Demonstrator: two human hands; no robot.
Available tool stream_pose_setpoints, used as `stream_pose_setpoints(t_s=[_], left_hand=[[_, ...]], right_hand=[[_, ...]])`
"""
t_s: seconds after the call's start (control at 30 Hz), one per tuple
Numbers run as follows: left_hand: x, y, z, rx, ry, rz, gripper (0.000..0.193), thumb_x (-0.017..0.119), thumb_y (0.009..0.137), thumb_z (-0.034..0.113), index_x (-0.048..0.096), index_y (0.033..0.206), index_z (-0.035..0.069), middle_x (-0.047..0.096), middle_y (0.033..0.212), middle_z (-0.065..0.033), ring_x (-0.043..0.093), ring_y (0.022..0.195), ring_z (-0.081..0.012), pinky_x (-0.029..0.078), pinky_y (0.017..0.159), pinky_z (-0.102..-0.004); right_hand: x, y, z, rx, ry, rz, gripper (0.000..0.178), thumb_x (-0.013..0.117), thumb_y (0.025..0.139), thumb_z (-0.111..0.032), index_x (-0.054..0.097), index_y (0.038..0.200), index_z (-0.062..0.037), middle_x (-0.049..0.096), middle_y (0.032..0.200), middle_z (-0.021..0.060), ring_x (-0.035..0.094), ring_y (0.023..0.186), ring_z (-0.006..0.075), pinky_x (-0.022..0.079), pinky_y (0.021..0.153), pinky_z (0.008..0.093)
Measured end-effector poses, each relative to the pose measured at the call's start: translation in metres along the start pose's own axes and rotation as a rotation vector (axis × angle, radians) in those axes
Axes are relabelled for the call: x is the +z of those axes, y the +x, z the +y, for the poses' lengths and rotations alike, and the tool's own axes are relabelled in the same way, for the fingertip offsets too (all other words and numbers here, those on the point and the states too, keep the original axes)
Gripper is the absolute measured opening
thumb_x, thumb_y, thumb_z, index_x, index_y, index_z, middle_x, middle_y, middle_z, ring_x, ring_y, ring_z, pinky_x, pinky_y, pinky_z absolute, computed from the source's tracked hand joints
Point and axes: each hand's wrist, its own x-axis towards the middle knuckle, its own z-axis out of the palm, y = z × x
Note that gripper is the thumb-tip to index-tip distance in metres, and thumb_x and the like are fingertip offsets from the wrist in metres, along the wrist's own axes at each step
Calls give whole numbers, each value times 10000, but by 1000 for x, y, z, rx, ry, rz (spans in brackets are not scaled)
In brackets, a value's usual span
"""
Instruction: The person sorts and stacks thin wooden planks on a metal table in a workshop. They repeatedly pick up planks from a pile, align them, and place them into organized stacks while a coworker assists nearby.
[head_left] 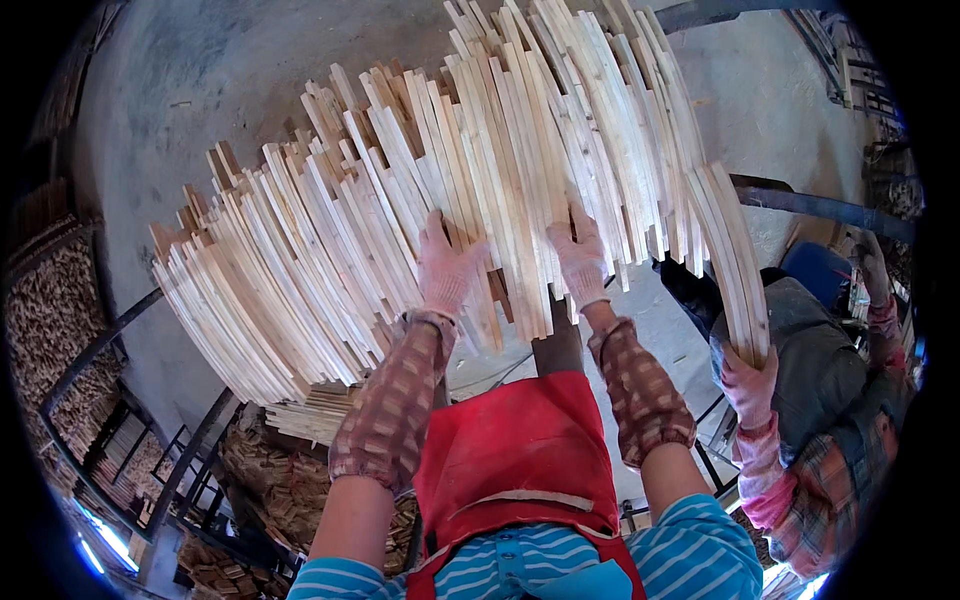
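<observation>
Long pale wooden strips (330, 250) lie side by side in a wide, uneven layer in front of me. My left hand (448, 265), in a whitish-pink knit glove, is closed about strips near their close ends, its fingertips reaching in among the wood. To its right my right hand (582, 262), gloved alike, grips the other side of the same group. Between both hands, several strips (515, 220) run away from me, their near ends staggered above my red apron (515, 450). Some fingers are hidden by the wood.
At the right a co-worker's gloved hand (750, 385) holds a few strips (730, 265) upright beside the layer. Dark metal bars (820, 208) stick out at the right and a black frame (180, 470) stands at the left. Stacked wood (65, 300) fills the far left.
</observation>
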Motion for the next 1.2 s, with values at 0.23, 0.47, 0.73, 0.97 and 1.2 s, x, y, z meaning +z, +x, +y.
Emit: stream_pose_setpoints(t_s=[0.23,0.47,0.73,0.97,1.2], left_hand=[[39,-78,-44,-137,76,-12,903,800,724,313,372,1481,69,457,1432,-255,513,1259,-460,452,1044,-512],[-3,-71,-77,-248,-806,-402,686,657,736,-28,475,1397,-20,636,1243,-84,630,1081,-178,511,908,-306],[-31,-72,-79,-208,-1078,-578,848,640,698,-19,357,1497,-21,569,1365,-101,579,1210,-212,465,1019,-316],[-41,-77,-69,-256,-1289,-624,735,676,803,2,386,1478,-13,594,1350,-108,607,1205,-207,499,1019,-327],[-41,-73,-68,-292,-1078,-570,534,691,896,91,506,1391,16,665,1228,-59,638,1075,-149,513,924,-288]], right_hand=[[2,-82,5,-89,-105,166,563,694,867,-231,563,1379,-36,598,1314,200,581,1207,370,469,1038,428],[24,-151,-31,-166,84,-211,560,705,872,-286,572,1363,-52,590,1346,194,573,1233,377,467,1046,437],[55,-128,-114,-34,-154,-251,833,781,783,-364,440,1448,3,557,1359,223,559,1235,380,454,1053,425],[72,-116,-84,-19,146,-251,808,705,814,-326,412,1475,34,581,1326,216,579,1218,341,463,1029,396],[-30,-91,-104,460,1085,-564,578,570,843,-203,559,1360,55,687,1143,112,666,981,186,538,880,313]])
